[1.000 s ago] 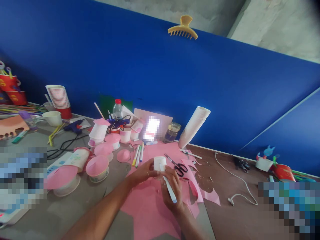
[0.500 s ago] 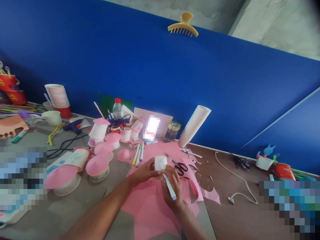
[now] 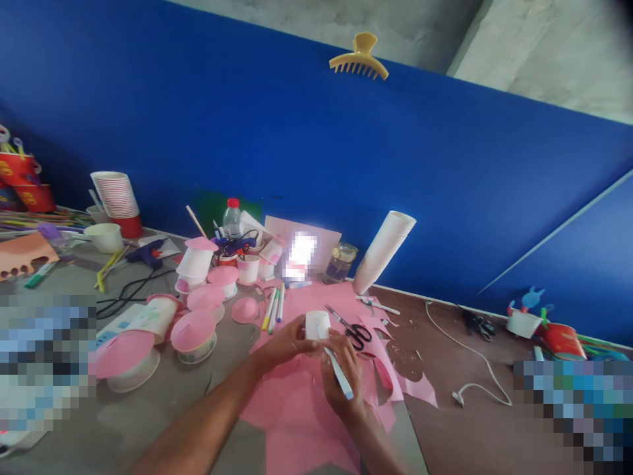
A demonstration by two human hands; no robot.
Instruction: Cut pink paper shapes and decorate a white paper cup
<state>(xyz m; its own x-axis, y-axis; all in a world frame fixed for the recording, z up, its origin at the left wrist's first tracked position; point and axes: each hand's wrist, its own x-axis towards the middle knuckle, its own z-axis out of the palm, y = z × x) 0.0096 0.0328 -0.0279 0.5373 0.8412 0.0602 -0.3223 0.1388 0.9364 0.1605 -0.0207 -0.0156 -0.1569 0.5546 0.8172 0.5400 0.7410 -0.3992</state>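
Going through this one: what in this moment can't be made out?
All in the head view:
- Lower part of the white cup: hidden by the left hand and right hand.
- Whether the marker touches the cup: its tip is too small and blurred.
- What the bright panel shows: covered by pixel blocks.
- Red cup, far left: cut off by the left edge.

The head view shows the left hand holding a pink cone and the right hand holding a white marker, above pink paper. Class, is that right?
Not quite: the left hand holds a small white cup, not a pink cone, as the head view shows. The right hand does hold a white marker, above pink paper.
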